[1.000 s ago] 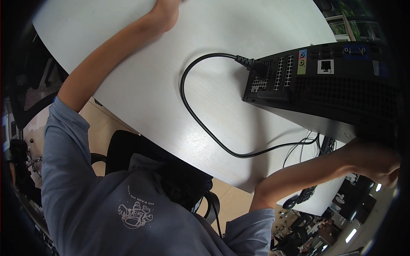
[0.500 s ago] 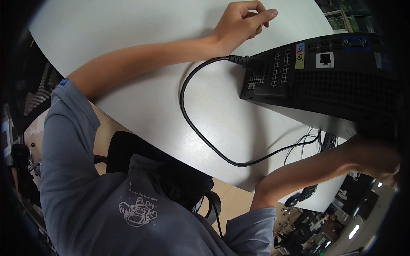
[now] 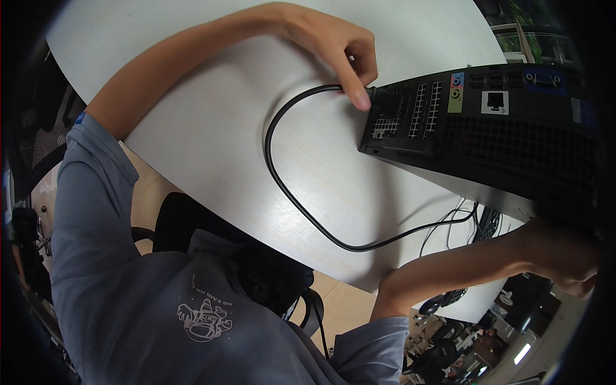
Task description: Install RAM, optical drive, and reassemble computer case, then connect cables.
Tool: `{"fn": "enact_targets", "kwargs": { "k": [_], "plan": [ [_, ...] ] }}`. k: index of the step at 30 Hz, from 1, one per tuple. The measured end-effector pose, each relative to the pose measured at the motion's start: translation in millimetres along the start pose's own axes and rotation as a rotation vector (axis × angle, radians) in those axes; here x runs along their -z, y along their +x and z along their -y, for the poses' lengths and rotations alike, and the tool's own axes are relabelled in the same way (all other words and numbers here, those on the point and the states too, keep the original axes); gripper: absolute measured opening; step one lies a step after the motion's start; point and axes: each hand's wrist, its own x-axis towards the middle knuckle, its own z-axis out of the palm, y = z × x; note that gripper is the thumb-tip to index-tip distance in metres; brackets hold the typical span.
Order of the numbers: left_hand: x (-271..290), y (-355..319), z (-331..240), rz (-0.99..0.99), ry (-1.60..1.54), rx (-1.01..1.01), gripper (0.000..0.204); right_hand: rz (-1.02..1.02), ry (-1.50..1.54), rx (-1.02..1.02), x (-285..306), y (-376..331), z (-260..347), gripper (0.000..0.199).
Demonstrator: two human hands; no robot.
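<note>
A black desktop computer tower [image 3: 417, 163] lies on the white table, its port side turned toward me. A black power cord [image 3: 268, 151] runs from a socket at the tower's left end and loops over the tabletop. My left hand [image 3: 343, 48] is closed around the cord's plug, thumb on the near side and fingers curled behind; the plug is mostly covered. At the tower's far right end is my right hand [image 3: 564, 256], bent against the case near the dark rim of the picture. Its fingers are mostly hidden.
Thin black cables [image 3: 452, 221] and a keyboard [image 3: 491, 221] lie beyond the tower's near edge. A black mouse [image 3: 431, 303] sits by the table's right edge. The white table [image 3: 192, 147] ends near my body. A chair armrest [image 3: 314, 321] stands below it.
My left hand has come down from above the tower's left end and closed on the cord's plug. My right hand stays at the far end of the tower.
</note>
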Motion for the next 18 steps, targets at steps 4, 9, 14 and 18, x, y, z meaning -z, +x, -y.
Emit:
{"fn": "enact_targets", "kwargs": {
  "k": [4, 9, 14, 18],
  "plan": [
    [-9, 0, -2, -0.008, -0.087, 0.029, 0.049, -0.009, 0.130, -0.024, 2, 1, 4, 0.026],
    [-21, -3, 0, -0.112, -0.170, 0.018, 0.050, -0.008, 0.219, -0.042, 3, -1, 6, 0.025],
    [-23, -4, -1, -0.131, -0.152, 0.038, 0.052, -0.006, 0.273, -0.062, 3, -3, 5, 0.024],
    [-25, -5, -3, -0.156, -0.146, 0.030, 0.054, 0.005, 0.293, -0.067, 3, -3, 3, 0.023]
  ]
}}
